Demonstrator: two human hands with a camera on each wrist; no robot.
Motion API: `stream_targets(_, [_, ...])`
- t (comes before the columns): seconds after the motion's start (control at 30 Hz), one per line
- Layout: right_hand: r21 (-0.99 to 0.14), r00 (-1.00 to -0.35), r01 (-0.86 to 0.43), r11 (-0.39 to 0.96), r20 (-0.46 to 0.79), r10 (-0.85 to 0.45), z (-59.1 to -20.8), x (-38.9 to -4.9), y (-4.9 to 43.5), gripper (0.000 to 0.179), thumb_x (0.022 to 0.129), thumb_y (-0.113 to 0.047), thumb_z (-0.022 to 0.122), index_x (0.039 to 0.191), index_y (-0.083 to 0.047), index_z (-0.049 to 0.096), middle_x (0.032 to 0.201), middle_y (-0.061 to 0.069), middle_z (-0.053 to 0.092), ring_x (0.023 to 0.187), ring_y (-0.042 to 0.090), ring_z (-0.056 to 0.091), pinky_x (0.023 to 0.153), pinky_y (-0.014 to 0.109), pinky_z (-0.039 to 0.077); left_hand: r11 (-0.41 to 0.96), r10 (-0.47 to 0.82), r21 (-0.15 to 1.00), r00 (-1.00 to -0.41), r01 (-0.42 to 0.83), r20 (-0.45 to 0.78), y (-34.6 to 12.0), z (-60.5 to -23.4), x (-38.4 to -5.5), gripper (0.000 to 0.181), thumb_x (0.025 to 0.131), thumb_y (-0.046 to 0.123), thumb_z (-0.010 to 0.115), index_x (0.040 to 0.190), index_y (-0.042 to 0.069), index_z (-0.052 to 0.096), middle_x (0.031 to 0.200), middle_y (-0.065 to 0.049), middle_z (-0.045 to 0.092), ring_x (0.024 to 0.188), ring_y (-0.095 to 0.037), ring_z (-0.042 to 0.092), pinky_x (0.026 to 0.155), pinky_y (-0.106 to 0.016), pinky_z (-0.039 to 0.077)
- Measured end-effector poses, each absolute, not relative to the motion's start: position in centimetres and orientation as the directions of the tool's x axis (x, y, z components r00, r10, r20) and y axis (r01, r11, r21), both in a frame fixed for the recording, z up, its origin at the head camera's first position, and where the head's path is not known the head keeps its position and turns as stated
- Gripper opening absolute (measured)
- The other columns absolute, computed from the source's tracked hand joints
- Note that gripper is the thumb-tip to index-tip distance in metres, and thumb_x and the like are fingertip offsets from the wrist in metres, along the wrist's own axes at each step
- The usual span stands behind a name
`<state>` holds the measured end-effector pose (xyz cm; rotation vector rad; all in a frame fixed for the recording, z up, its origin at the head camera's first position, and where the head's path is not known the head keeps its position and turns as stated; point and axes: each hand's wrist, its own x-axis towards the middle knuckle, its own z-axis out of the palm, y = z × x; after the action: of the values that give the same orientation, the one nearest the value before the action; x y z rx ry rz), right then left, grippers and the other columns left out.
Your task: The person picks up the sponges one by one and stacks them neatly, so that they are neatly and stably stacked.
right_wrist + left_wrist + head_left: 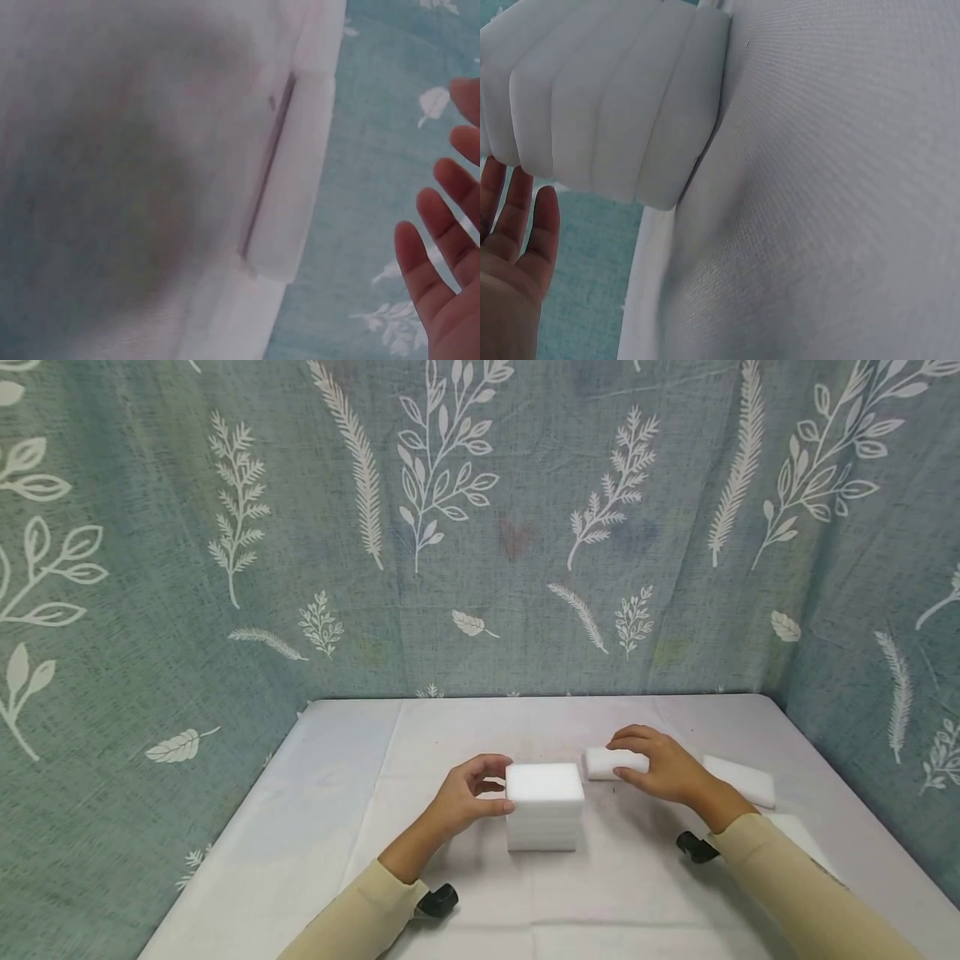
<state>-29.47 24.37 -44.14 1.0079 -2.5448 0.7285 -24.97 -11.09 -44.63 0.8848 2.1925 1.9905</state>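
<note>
While left fingers (493, 807) touch blocks (543, 822), right fingers (412, 259) spread.

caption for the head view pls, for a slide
Left hand touches a white stack while the right hand hovers by a loose slab on the table.

A white block (291, 180) rests on the white tabletop (217, 311).

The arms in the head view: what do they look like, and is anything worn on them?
They are a person's arms in long, pale beige sleeves: the left sleeve and the right sleeve. The left hand and right hand wear no gloves. A rounded black piece shows beside each cuff; no cables are visible.
</note>
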Motion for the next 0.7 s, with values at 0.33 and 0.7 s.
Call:
stream_targets(0.33, [-0.35, -0.755, -0.65, 0.675, 0.399, -0.52, -45.7, -31.0, 25.0, 0.03, 0.083, -0.013, 0.077, 0.112, -0.007, 0.07, 0.118, 0.004, 0.06, 0.113, 0.029, 0.056, 0.093, 0.051, 0.047, -0.008, 0.442, 0.935, -0.838, 0.355, 0.321, -11.0, -43.7, -24.1, 0.057, 0.075, -0.002, 0.08, 0.124, -0.012, 0.054, 0.114, -0.022, 0.06, 0.11, -0.044, 0.053, 0.097, -0.066, 0.037])
stream_targets(0.7, [-0.341, -0.787, -0.615, 0.711, 0.326, -0.524, -46.2, -31.6, 25.2, 0.029, 0.083, -0.012, 0.075, 0.111, -0.006, 0.07, 0.119, 0.008, 0.06, 0.114, 0.032, 0.055, 0.094, 0.052, 0.046, -0.003, 0.439, 0.93, -0.835, 0.368, 0.332, -11.0, -43.6, -24.2, 0.055, 0.074, -0.002, 0.081, 0.123, -0.009, 0.056, 0.115, -0.023, 0.06, 0.109, -0.045, 0.053, 0.096, -0.063, 0.041])
